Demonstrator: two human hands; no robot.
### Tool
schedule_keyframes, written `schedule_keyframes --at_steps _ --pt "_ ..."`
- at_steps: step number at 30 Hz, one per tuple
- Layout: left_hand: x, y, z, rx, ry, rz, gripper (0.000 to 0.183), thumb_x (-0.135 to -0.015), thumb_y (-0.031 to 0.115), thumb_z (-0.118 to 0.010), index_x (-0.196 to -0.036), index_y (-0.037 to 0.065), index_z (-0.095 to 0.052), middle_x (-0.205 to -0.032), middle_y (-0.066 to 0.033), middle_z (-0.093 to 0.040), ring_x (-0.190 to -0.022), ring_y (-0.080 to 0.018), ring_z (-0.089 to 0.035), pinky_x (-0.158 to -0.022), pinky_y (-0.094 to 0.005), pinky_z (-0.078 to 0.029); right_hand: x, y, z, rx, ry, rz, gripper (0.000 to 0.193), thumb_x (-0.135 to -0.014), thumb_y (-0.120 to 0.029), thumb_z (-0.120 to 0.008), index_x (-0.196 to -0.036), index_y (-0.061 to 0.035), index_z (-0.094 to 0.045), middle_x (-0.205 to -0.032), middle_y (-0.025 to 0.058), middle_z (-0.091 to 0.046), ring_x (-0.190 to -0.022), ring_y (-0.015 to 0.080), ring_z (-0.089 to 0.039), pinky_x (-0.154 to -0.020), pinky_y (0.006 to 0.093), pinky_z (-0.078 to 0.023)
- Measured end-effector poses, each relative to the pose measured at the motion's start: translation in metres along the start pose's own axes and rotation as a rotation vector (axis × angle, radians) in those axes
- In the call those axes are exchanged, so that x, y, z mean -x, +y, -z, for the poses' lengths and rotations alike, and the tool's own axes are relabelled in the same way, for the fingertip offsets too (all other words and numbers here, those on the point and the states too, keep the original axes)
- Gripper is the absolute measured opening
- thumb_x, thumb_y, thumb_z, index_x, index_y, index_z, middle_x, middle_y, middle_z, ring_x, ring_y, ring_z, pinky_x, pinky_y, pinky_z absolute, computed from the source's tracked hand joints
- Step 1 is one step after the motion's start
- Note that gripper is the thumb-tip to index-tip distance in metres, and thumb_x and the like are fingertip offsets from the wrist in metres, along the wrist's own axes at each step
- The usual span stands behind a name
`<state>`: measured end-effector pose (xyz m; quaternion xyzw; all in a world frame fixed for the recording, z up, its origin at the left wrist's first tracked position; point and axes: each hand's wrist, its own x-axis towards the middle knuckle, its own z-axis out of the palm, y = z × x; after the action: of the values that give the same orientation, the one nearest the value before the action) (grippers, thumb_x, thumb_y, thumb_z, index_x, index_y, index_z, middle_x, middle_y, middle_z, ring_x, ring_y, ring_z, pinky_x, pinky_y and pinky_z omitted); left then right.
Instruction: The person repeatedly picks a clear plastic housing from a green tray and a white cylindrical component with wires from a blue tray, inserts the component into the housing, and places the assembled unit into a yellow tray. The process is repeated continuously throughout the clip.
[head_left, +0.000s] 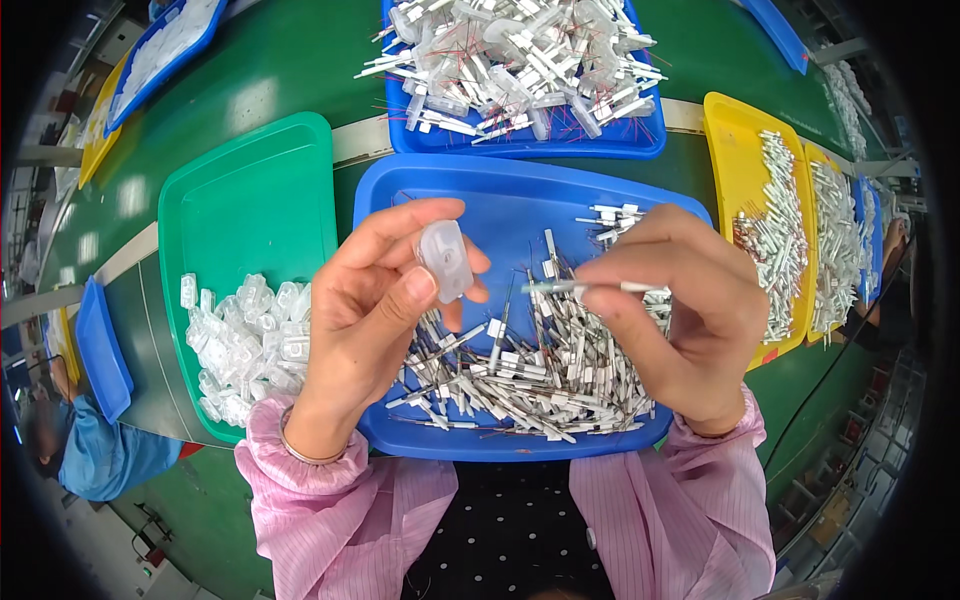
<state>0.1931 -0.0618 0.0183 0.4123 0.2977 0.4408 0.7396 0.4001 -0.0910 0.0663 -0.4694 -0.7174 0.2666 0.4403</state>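
Between the thumb and fingers of my left hand (375, 290) is a translucent plastic housing (446, 262), held upright above the blue tray (470, 180). My right hand (680, 300) pinches a thin white stick-shaped part (590, 287), its tip pointing left toward the housing. A small gap separates the two pieces. Beneath my hands, many similar thin parts (530, 385) with white and dark sections lie heaped in the blue tray. To the left, a green tray (250, 190) holds a pile of clear housings (250, 340).
Beyond my tray stands another blue tray (400, 125) heaped with housings and sticks with red wires. Yellow trays (728, 130) of thin parts are at the right. A narrow blue tray (103, 350) stands far left, near another person's blue sleeve (120, 455).
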Motion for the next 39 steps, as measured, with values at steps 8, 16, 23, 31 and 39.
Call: schedule_keyframes --at_steps 8,16,23,31,39 --pt "0.004 0.0 -0.004 0.178 -0.12 0.016 0.038 -0.087 0.013 -0.053 -0.12 -0.003 -0.042 -0.095 -0.0192 -0.055 -0.075 -0.0229 -0.06 -0.048 -0.0228 -0.046 0.0 0.002 -0.006 -0.086 0.045 0.057 0.015 -0.068 0.003 -0.066 -0.082 0.0045 -0.062 -0.074 0.0112 -0.057 -0.063 0.0169 -0.051 -0.058 0.0264 -0.038" --pt "0.005 -0.002 0.0 0.169 -0.159 -0.02 0.035 -0.087 0.012 -0.053 -0.117 -0.003 -0.043 -0.097 -0.0213 -0.055 -0.077 -0.0236 -0.06 -0.049 -0.0242 -0.048 0.001 0.0 -0.001 0.009 0.008 0.183 0.017 -0.064 0.007 -0.065 -0.081 0.006 -0.062 -0.071 0.0107 -0.056 -0.058 0.0162 -0.049 -0.053 0.0264 -0.035" --pt "0.006 0.001 0.002 -0.106 -0.152 -0.121 0.037 -0.086 0.017 -0.057 -0.115 -0.003 -0.046 -0.095 -0.0211 -0.056 -0.074 -0.0217 -0.06 -0.05 -0.0243 -0.047 0.0 -0.009 0.002 0.042 -0.002 0.197 0.018 -0.06 0.009 -0.063 -0.078 0.0066 -0.063 -0.065 0.0102 -0.055 -0.054 0.0156 -0.049 -0.048 0.025 -0.033" --pt "0.005 0.002 -0.001 -0.155 -0.137 -0.161 0.037 -0.084 0.017 -0.059 -0.114 -0.001 -0.049 -0.095 -0.0207 -0.057 -0.073 -0.0205 -0.059 -0.05 -0.0247 -0.047 0.002 -0.01 0.001 0.105 0.055 0.172 0.021 -0.057 0.01 -0.064 -0.078 0.0069 -0.062 -0.063 0.0109 -0.055 -0.05 0.0163 -0.049 -0.045 0.0256 -0.034" --pt "0.006 0.002 0.003 -0.093 -0.183 -0.188 0.033 -0.083 0.0 -0.055 -0.115 -0.008 -0.05 -0.101 -0.0199 -0.057 -0.082 -0.0185 -0.059 -0.06 -0.0229 -0.05 0.005 -0.014 -0.001 0.209 0.021 0.307 0.026 -0.054 0.006 -0.069 -0.079 0.0052 -0.063 -0.065 0.0104 -0.055 -0.048 0.0177 -0.047 -0.042 0.0261 -0.033"
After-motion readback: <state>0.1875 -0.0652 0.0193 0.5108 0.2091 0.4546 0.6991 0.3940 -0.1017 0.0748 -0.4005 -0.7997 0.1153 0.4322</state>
